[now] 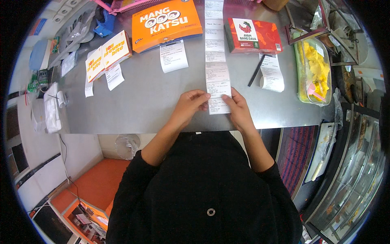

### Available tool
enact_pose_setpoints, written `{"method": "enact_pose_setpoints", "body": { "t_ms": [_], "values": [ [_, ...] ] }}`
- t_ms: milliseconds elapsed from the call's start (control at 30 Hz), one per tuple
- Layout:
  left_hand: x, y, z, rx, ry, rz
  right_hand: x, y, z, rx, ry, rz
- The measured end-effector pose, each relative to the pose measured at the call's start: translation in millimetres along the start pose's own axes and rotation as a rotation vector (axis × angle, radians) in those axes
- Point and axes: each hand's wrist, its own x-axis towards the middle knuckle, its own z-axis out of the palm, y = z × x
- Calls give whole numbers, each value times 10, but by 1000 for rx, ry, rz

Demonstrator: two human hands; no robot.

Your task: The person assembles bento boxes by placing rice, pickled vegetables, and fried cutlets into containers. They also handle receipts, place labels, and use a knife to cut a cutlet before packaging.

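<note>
A long strip of printed receipt paper (215,57) runs from the far side of the steel table down to its near part. Both hands pinch its lower end. My left hand (190,105) grips the left edge between thumb and fingers, and my right hand (239,107) has its thumb on top at the right edge. Beyond my left hand lies a large orange box (168,34) with a receipt (174,57) sticking out from under its front. Past my right hand, a red box (254,45) has another receipt (271,73) at its front, with a black pen (256,71) along that slip's left edge.
Small white-and-orange boxes (109,53) with receipts stand at the left. A clear container (302,77) of yellow pieces with a pink scoop (315,91) sits at the right end. A pink basket (130,4) is at the back. A glass case (349,175) stands at right.
</note>
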Motion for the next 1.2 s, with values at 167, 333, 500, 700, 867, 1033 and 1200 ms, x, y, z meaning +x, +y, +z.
{"method": "enact_pose_setpoints", "body": {
  "t_ms": [167,333,500,700,867,1033,1200],
  "values": [
    [24,32,-30,28,-8,-35,-49,-143,159,-1297,213,-842],
    [109,114,-125,-116,-49,-110,14,-145,284,-1490,118,-910],
    [226,203,-222,90,-103,-122,66,-281,399,-1696,-9,-869],
    [462,138,-330,509,64,175,-377,-614,291,-1628,-249,-477],
    [23,584,-90,889,187,644,-431,-944,240,-1493,-168,-469],
    [48,536,327,746,6,644,-78,-1121,287,-1163,-16,-640],
    [307,514,928,361,121,527,56,-908,-337,-498,75,-271]
  ]
}}
